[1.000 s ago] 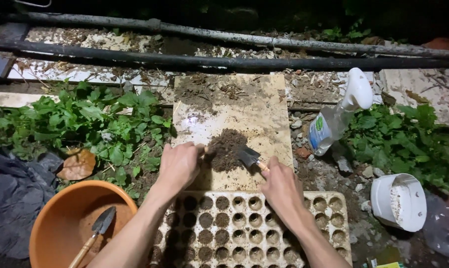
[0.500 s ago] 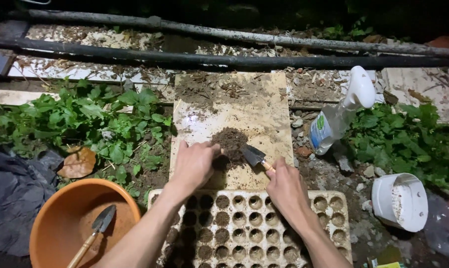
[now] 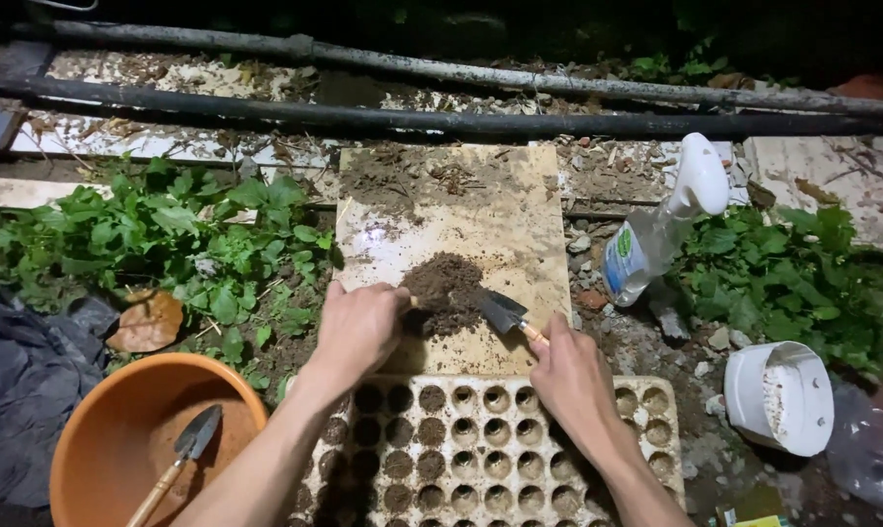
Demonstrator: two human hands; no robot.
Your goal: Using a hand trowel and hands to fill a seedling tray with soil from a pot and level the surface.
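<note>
The soil heap (image 3: 445, 290) is sitting in the middle of the pale stone slab (image 3: 520, 210), and everything is happening around that heap. The left hand (image 3: 359, 327) is pressing against the heap's left edge, fingers curled and cupping the dirt, though whether it is actually gripping anything I cannot tell. The right hand (image 3: 573, 376) is working just to the right of the heap and a little nearer the person, wrapped tight around the wooden handle of a small trowel (image 3: 503, 312), whose dark blade is touching the heap's right side. Directly below the heap, at the slab's near edge, the seed tray (image 3: 656, 410) is lying flat under both wrists, many of its round cells holding dark soil. Well off to the lower left of the heap, an orange bowl (image 3: 90, 439) is holding a second trowel (image 3: 183, 454), resting tilted inside. To the right of the heap, beyond the slab's edge, a spray bottle (image 3: 656, 229) is leaning with its white trigger head up, and further down to the right a white tub (image 3: 778, 395) is lying on its side. Green weeds (image 3: 168, 234) are spreading left of the heap, and dark pipes (image 3: 461, 122) are running across behind it.
</note>
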